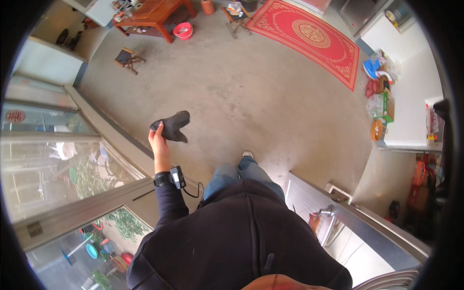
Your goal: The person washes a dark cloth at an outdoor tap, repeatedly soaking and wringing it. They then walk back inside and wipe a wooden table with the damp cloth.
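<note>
Out in front on the left, my left hand [159,146] pinches a dark grey, limp piece that looks like cloth [175,127]. Its far end splits into two lobes, and its exact kind does not show. On the right, my right hand [314,223] is at the metal door handle [328,210], its fingers closed around it as far as they show. That handle sits on a white-panelled door [309,195] with a metal frame, which stands open beside my right leg.
A glazed door frame [96,193] borders my left side. Ahead on the concrete floor [232,96] stand a folding stool [127,59], a wooden table [157,12] and a red basin [183,31]. A red rug [309,36] lies far right; boxes and bags [382,96] line the right wall.
</note>
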{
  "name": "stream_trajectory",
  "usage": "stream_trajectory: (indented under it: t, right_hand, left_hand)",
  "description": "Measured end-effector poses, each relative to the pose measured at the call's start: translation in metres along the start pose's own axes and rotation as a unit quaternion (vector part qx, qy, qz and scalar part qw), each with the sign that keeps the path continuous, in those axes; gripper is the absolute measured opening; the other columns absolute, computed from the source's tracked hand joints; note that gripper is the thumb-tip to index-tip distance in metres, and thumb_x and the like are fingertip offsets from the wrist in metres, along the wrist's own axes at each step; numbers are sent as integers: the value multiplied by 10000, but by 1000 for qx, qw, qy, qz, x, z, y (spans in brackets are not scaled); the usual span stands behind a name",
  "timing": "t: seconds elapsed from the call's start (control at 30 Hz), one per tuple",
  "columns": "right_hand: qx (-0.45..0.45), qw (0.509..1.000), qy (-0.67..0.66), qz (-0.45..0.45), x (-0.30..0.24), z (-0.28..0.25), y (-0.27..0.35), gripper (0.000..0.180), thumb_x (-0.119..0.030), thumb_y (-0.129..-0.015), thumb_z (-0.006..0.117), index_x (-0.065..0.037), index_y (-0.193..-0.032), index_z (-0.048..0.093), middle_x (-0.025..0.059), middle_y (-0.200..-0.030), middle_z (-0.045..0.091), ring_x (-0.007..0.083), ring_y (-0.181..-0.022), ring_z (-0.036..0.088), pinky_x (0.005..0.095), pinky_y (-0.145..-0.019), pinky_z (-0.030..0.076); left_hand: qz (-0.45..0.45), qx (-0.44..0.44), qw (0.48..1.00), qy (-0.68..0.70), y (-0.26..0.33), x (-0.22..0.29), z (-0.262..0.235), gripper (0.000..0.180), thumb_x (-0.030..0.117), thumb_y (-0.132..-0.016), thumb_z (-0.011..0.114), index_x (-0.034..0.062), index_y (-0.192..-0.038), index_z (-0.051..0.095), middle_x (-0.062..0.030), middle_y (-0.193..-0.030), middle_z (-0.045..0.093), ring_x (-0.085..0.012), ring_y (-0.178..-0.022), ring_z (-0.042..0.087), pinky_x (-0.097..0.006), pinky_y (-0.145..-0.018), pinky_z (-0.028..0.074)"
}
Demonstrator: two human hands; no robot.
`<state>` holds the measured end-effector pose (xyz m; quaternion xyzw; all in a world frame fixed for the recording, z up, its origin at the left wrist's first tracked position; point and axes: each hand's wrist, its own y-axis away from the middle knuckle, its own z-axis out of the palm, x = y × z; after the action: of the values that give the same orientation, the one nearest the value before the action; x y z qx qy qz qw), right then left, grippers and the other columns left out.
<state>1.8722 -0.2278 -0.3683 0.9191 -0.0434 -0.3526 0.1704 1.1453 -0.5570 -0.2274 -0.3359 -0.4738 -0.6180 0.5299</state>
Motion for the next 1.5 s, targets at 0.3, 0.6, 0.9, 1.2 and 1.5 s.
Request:
stream_trajectory:
  t: [0.3, 0.6, 0.9, 1.2, 1.5]
  right_hand:
    - [70, 872, 386, 291, -59, 37, 97, 876, -484, -763, 652, 19, -1408, 337, 281, -1466, 328, 467, -1374, 254, 535, -1113, 253]
    - [36, 979, 199, -21, -220, 43, 59, 387, -312, -816, 673, -24, -1073, 644, 217, -1117, 610, 384, -1084, 560, 437, -943, 450]
    - [77, 851, 417, 311, -228, 43, -44, 930, -508, -814, 604, 38, -1465, 226, 389, -1492, 124, 550, -1354, 243, 580, -1095, 249]
    - [-21, 861, 269, 430, -269, 41, -18, 998, -504, -823, 598, -7, -1512, 76, 355, -1519, -50, 514, -1368, 235, 626, -1036, 302]
    - [159, 812, 179, 531, -182, 42, 35, 1072, -456, -748, 661, 49, -1487, 71, 313, -1478, 195, 406, -1379, 264, 599, -1061, 285]
  left_hand:
    - [-44, -41, 996, -63, -111, -11, 68, 74, 82, -865, 686, 71, -922, 639, -36, -910, 677, -151, -795, 644, -280, -690, 520]
    - [-52, -159, 979, -117, -168, -22, 169, 133, 119, -869, 698, 41, -963, 645, -66, -950, 673, -171, -849, 640, -298, -728, 524]
    - [-56, -186, 968, -159, -183, -35, 219, 162, 91, -847, 715, 19, -963, 628, -102, -977, 680, -223, -877, 662, -338, -749, 553]
    - [-74, -182, 953, -231, -188, -53, 258, 185, 86, -843, 715, -16, -958, 611, -129, -995, 674, -240, -887, 661, -354, -738, 557]
    - [-65, -215, 934, -279, -159, -65, 303, 202, 105, -837, 721, -13, -960, 612, -130, -974, 661, -241, -858, 654, -342, -738, 543]
